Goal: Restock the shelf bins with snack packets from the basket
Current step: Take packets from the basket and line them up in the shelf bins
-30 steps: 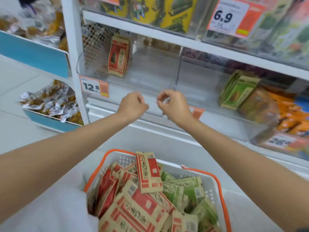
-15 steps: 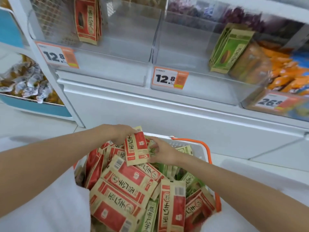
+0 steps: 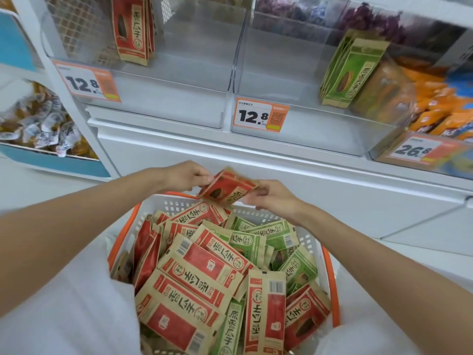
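A white basket (image 3: 311,238) with an orange rim sits low in front of me, piled with several red and green snack packets. Just above its far rim a red packet (image 3: 226,188) is held flat between both hands. My left hand (image 3: 185,176) pinches its left edge and my right hand (image 3: 271,198) pinches its right edge. On the shelf above, the left clear bin (image 3: 179,80) holds a few upright red packets (image 3: 131,29) at its left side. The right clear bin (image 3: 304,80) holds a few upright green packets (image 3: 352,70) at its right side.
Orange price tags (image 3: 259,117) reading 12.8 hang on both bin fronts. A third bin (image 3: 419,152) with orange snack bags stands at the far right. A blue-fronted tray (image 3: 51,160) of wrapped sweets sits on the left. White cabinet panels run below the shelf.
Both hands came down from the bin front into the basket, took hold of a red packet and have lifted it above the basket's far rim. The view tilted downward.
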